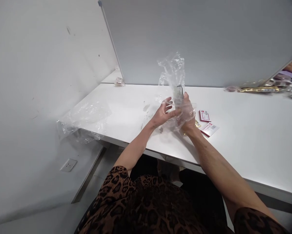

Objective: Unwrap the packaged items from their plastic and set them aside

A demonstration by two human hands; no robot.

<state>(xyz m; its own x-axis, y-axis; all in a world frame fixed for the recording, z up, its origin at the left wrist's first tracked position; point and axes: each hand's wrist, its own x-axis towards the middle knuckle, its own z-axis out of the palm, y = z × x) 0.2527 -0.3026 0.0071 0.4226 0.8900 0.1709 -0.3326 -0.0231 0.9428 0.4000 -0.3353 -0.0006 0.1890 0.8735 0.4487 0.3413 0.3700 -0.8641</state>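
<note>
Above the table's middle, a small grey, label-like rectangular item with a dark edge (178,94) stands upright among crinkled film. A clear plastic bag (173,70) rises above it and wraps around it. My right hand (187,112) grips the item's lower part from the right, its fingers closed and partly covered by film. From the left, my left hand (163,113) is at the bag, fingers curled and thumb reaching across to the item's base. Just right of my hands lie two small red-and-white boxes, one (204,116) behind the other (209,129).
Crumpled clear plastic (85,117) hangs over the left front edge of the white table (253,139). A small wrapped packet (119,82) sits by the grey partition (199,42). Gold and clear packets (260,89) lie at the back right. Something gold shows under my right wrist.
</note>
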